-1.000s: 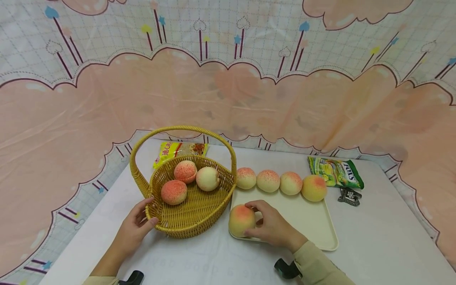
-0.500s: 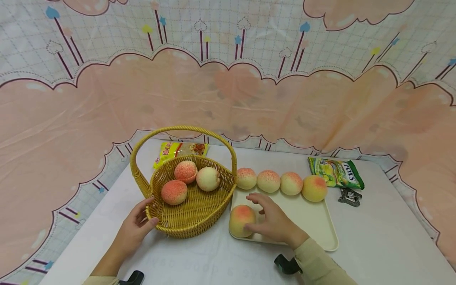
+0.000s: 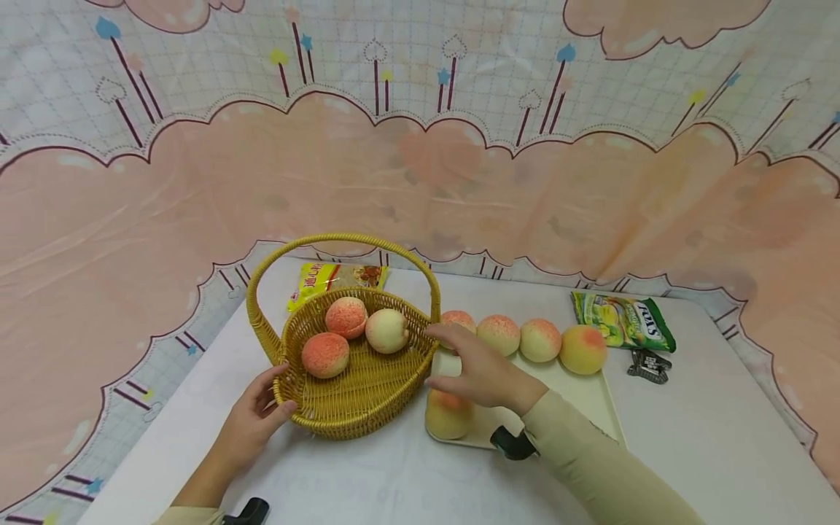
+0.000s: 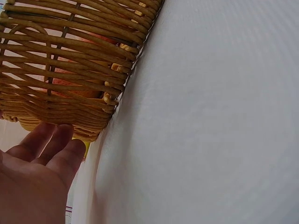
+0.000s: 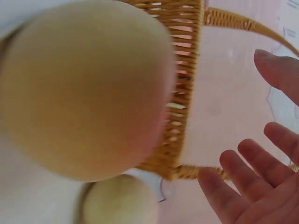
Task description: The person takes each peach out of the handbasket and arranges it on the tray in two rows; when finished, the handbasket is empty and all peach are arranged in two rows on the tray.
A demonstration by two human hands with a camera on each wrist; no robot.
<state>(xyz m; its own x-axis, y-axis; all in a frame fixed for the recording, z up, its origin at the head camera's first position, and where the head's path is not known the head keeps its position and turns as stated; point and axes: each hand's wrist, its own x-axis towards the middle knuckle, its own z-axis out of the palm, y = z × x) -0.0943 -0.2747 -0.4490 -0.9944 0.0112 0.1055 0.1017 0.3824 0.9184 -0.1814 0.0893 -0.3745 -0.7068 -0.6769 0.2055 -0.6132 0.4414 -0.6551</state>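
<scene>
My left hand (image 3: 252, 417) holds the near left rim of a yellow wicker basket (image 3: 357, 419); in the left wrist view its fingertips rest against the woven wall. Three reddish and pale peaches lie inside, one of them a red peach (image 3: 325, 355). Fingers spread and holding nothing, my right hand (image 3: 485, 372) hovers over the cream tray (image 3: 610, 412), its fingertips by the basket's right edge. Below it, a yellow peach (image 3: 449, 423) sits at the tray's near left corner, partly covered by the hand. That peach (image 5: 88, 93) looms large and blurred in the right wrist view.
Several peaches line the tray's far edge, among them a yellow peach (image 3: 583, 350) at the right end. A green snack bag (image 3: 623, 321) and a small black packet (image 3: 650, 365) lie at the right. A yellow food packet (image 3: 337, 279) lies behind the basket, under its arched handle (image 3: 354, 238).
My right hand has let go of the yellow peach, opened its fingers and moved up and slightly left over it. The peach stays on the tray. My left hand keeps its hold on the basket.
</scene>
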